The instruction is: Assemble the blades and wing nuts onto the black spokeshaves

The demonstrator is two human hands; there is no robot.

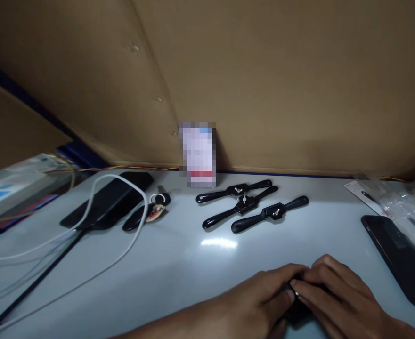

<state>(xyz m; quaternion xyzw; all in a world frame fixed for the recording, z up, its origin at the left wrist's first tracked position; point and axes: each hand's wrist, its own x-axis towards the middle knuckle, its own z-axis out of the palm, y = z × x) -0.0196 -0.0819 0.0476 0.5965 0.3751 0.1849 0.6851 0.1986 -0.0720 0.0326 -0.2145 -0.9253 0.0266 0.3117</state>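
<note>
Both my hands rest together on the white table (193,263) near its front edge. My left hand (267,294) and my right hand (334,292) have their fingers closed around a small black object (297,308) that is mostly hidden between them. I cannot make out what that object is. Beyond my hands lie three black tap wrenches: one at the back (233,190), one in the middle (240,206) and one nearest (269,214), side by side.
A black phone (400,256) lies at the right, with clear plastic bags (401,197) behind it. At the left lie a black flat device (110,200), a key fob with keys (150,212) and a white cable (122,245). Brown cardboard (264,84) walls off the back.
</note>
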